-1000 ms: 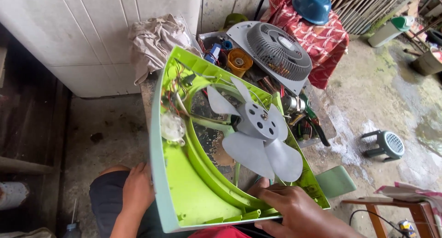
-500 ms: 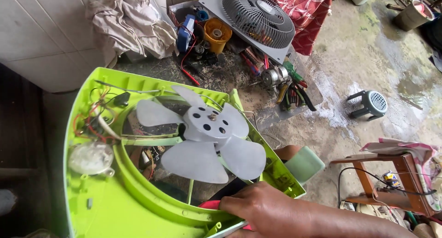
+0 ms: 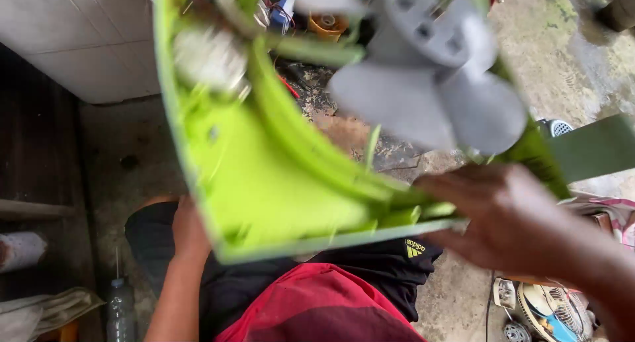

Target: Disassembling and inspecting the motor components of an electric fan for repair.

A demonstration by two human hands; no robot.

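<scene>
Daylit concrete floor (image 3: 562, 57), stained, perhaps damp, meets a white tiled wall (image 3: 79, 44).

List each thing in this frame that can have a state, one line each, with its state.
Green fan housing: open, insides exposed, lifted and tilted, blurred.
Grey fan blade: mounted in the housing, blurred.
Left hand: on the housing's lower left edge.
Right hand: fingers spread at the housing's lower right edge.
Clear bottle: upright on the floor, capped.

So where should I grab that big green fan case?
Probably the flat side edges of the green fan case, one hand per side, as the left hand and right hand do. The grey blades fill the middle, so stay off them.
</scene>
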